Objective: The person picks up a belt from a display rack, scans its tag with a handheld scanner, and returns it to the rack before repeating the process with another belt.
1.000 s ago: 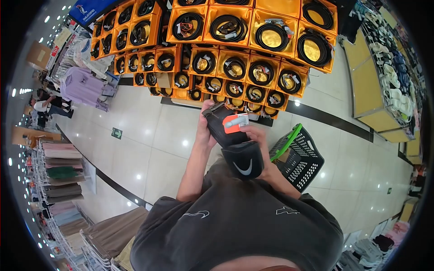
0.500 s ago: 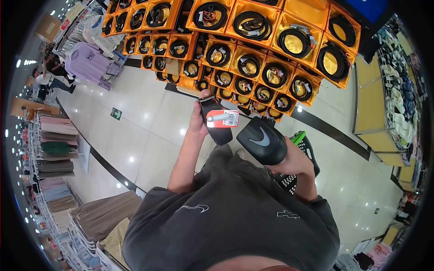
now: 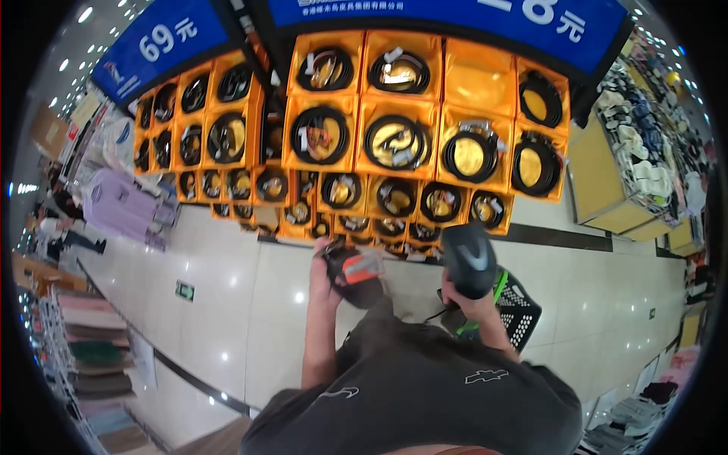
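My left hand (image 3: pixel 324 279) is closed on a dark coiled belt (image 3: pixel 356 294), which looks blurred. A red and white price tag (image 3: pixel 364 268) hangs across the belt, its print too smeared to read. To the right, my right hand (image 3: pixel 472 305) grips the handle of a black barcode scanner (image 3: pixel 469 264), whose rounded head tilts up toward the display. A gap separates scanner and tag. Close by my right forearm is a black shopping basket (image 3: pixel 525 312) with a green handle.
Ahead rises a tiered display of orange boxes (image 3: pixel 476 72), most holding coiled belts, beneath blue price signs (image 3: pixel 447 19). Shoes fill a shelf (image 3: pixel 633 140) at right. Clothes racks (image 3: pixel 95 334) line the left, near a lilac shirt (image 3: pixel 117 201). People (image 3: pixel 72 231) stand far left.
The view has tilted up, bringing the blue signs in and shifting the display lower. The scanner's head has turned upward, away from my body. Both hands keep their hold.
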A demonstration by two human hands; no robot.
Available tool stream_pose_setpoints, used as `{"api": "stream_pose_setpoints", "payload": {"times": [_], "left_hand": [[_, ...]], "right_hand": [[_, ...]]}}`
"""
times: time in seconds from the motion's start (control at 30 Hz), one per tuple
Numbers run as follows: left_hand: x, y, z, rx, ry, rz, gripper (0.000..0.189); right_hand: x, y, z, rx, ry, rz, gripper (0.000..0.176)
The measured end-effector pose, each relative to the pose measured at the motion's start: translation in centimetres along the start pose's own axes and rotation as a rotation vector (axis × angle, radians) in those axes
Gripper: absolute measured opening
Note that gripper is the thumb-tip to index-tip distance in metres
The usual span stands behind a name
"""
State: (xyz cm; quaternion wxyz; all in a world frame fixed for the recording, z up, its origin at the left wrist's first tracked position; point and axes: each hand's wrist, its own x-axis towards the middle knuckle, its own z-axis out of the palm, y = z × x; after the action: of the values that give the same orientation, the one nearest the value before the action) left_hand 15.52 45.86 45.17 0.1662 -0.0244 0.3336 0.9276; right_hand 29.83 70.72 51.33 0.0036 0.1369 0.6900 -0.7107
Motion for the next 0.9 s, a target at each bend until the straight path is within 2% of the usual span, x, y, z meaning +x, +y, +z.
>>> {"api": "stream_pose_setpoints", "payload": {"times": [0.07, 0.1, 0.17, 0.2, 0.23, 0.3, 0.33, 0.4, 0.47, 0.57, 0.67, 0.73, 0.8, 0.83, 0.9], "left_hand": [[1.6, 2.3, 0.9, 0.117, -0.19, 0.11, 0.054], [2.8, 3.2, 1.5, 0.053, -0.252, 0.105, 0.045], [5.3, 4.7, 4.0, 0.19, -0.185, 0.095, 0.041], [6.4, 5.2, 5.6, 0.259, -0.152, 0.092, 0.042], [7.6, 5.5, 7.3, 0.25, -0.16, 0.095, 0.047], [10.4, 5.7, 10.4, 0.254, -0.212, 0.088, 0.043], [11.4, 5.9, 12.9, 0.242, -0.239, 0.089, 0.042], [13.9, 5.8, 17.6, 0.276, -0.32, 0.037, 0.038], [16.1, 4.4, 22.3, 0.353, -0.396, 0.038, 0.036], [19.6, 0.1, 27.8, 0.394, -0.467, 0.046, 0.038], [22.9, -3.6, 32.0, 0.54, -0.505, 0.112, 0.043], [24.8, -5.5, 33.8, 0.599, -0.475, 0.106, 0.045], [27.9, -7.3, 34.0, 0.645, -0.459, 0.085, 0.043], [28.3, -7.3, 34.5, 0.669, -0.451, 0.009, 0.043], [28.5, -7.4, 35.1, 0.727, -0.46, 0.005, 0.041]], "right_hand": [[2.0, 1.3, 1.2, 0.382, 0.253, -0.222, 0.018], [2.8, 2.5, 1.3, 0.317, 0.312, -0.205, 0.015], [3.6, 3.0, 1.7, 0.154, 0.402, -0.142, 0.007], [3.7, 3.6, 1.7, 0.013, 0.435, -0.199, 0.01], [4.0, 3.5, 1.4, -0.269, 0.49, -0.326, 0.012], [3.8, 4.6, 0.7, -0.516, 0.591, -0.355, 0.015], [4.0, 6.5, 0.4, -0.47, 0.645, -0.272, 0.016], [4.3, 6.4, 0.6, -0.309, 0.692, -0.198, 0.018], [4.9, 2.9, 1.4, -0.082, 0.67, -0.213, 0.021], [4.8, 1.5, 0.7, -0.331, 0.715, -0.311, 0.024], [4.4, 0.4, -0.9, -0.6, 0.79, -0.514, 0.021], [4.0, 0.4, -2.1, -0.612, 0.867, -0.555, 0.023], [3.6, 0.8, -3.2, -0.512, 0.905, -0.553, 0.021], [3.3, 0.8, -3.8, -0.449, 0.915, -0.541, 0.021], [2.6, -0.3, -5.1, -0.275, 0.891, -0.476, 0.019]]}}
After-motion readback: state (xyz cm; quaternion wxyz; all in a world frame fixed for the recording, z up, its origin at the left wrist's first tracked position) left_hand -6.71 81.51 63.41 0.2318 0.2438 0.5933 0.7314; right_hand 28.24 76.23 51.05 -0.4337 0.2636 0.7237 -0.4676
